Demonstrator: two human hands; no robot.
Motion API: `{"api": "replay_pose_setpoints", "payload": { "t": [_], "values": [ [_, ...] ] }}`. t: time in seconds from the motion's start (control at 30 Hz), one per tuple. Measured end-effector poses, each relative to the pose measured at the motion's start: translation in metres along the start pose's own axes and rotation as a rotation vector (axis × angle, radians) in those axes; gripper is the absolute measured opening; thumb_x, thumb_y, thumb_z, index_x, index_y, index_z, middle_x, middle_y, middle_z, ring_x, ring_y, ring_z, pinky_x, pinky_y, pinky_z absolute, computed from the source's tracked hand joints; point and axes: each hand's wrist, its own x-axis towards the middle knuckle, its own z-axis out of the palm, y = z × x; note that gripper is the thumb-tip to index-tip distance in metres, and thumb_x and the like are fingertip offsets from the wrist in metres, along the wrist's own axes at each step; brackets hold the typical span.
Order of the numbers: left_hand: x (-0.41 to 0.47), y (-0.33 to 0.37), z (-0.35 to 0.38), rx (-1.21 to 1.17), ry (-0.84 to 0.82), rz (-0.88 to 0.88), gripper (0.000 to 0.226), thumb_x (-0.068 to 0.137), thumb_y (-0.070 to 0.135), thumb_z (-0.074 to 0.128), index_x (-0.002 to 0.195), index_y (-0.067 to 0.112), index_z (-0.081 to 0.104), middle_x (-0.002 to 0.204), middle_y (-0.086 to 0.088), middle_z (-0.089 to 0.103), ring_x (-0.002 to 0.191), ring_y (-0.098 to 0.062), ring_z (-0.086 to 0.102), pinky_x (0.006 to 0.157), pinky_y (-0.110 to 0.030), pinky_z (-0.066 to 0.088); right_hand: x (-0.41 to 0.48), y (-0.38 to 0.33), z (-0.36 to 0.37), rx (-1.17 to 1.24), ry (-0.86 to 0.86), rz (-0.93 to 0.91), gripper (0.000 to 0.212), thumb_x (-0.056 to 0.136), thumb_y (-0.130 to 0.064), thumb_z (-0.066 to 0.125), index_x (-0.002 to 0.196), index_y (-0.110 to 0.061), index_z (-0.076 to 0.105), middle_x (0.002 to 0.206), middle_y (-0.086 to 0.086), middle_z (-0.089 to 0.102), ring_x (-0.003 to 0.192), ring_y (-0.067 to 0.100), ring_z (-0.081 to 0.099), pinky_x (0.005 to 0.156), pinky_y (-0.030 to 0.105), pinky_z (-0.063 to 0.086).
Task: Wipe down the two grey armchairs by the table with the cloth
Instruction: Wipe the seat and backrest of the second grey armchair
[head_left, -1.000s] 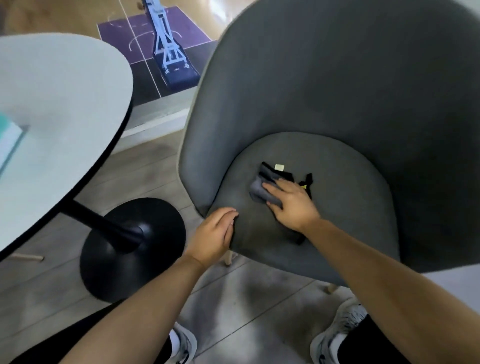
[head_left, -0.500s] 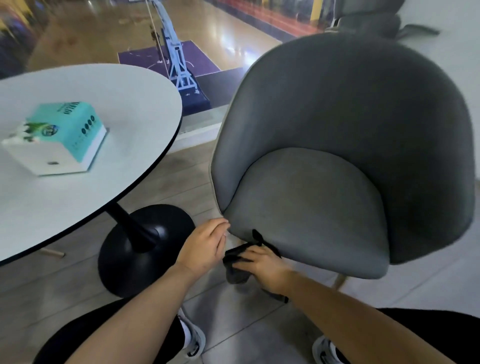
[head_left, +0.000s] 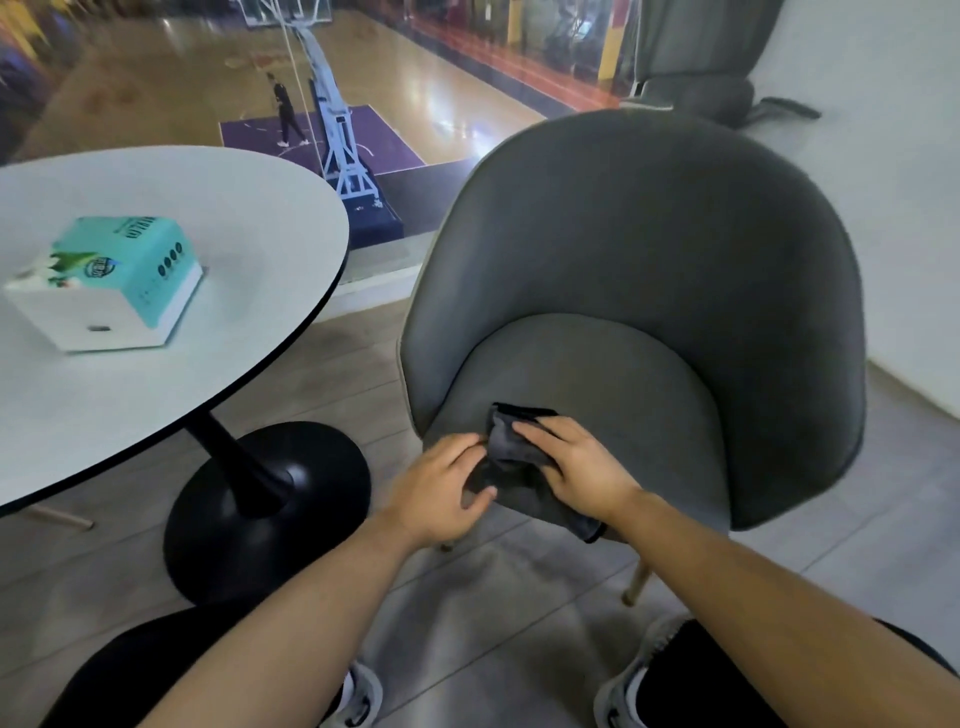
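A grey armchair (head_left: 649, 249) with a rounded back stands in front of me, right of the table. A dark grey cloth (head_left: 511, 447) lies on the front left edge of its seat. My right hand (head_left: 576, 467) presses flat on the cloth, fingers pointing left. Resting on the seat's front left corner, my left hand (head_left: 441, 488) touches the cloth's left edge with its fingers. A second grey chair (head_left: 701, 47) shows at the far top right, partly cut off.
A round white table (head_left: 218, 332) on a black pedestal base (head_left: 265, 499) stands to the left, carrying a teal and white tissue box (head_left: 111, 283). Behind the chair a glass wall overlooks a basketball court. My knees and shoes are at the bottom.
My right hand drew the cloth from mid-seat down over the front edge, then back up onto the front left of the seat. The view tilted up and back.
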Motion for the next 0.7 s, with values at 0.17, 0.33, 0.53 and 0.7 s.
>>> {"api": "replay_pose_setpoints", "payload": {
  "t": [0.17,0.33,0.53,0.7],
  "values": [
    [0.022,0.033,0.007,-0.238,0.112,-0.133,0.053,0.097,0.052,0.05,0.139,0.021,0.055,0.137,0.005,0.056,0.129,-0.013,0.048,0.107,-0.029,0.042,-0.009,-0.004,-0.021,0.066,0.031,0.038,0.064,0.093,-0.015,0.058,0.152,-0.023,0.034,0.143,0.005,0.049,0.129,0.023,0.042,0.11,0.033,0.037],
    [0.049,0.056,-0.003,-0.323,0.183,-0.164,0.03,0.101,0.025,0.058,0.126,0.01,0.065,0.124,-0.004,0.067,0.115,-0.022,0.062,0.098,-0.026,0.044,-0.011,-0.011,-0.036,0.243,-0.063,0.248,0.077,0.092,-0.022,0.062,0.155,-0.033,0.019,0.141,-0.001,0.044,0.125,0.019,0.046,0.102,0.023,0.036],
    [0.061,0.073,-0.025,-0.344,0.111,-0.157,0.022,0.102,0.019,0.055,0.122,0.02,0.062,0.109,-0.005,0.072,0.098,-0.022,0.065,0.08,-0.027,0.044,-0.004,-0.013,-0.054,0.381,-0.219,0.354,0.103,0.076,-0.039,0.076,0.153,-0.046,0.007,0.152,-0.006,0.033,0.136,0.014,0.037,0.107,0.027,0.033],
    [0.062,0.064,-0.038,-0.321,0.012,-0.149,0.012,0.102,0.021,0.054,0.114,0.024,0.057,0.102,-0.004,0.07,0.094,-0.023,0.063,0.079,-0.035,0.047,0.002,-0.013,-0.072,0.629,-0.27,0.454,0.102,0.08,-0.034,0.08,0.156,-0.038,0.011,0.156,-0.011,0.025,0.141,0.005,0.024,0.109,0.022,0.028]
  ]
}}
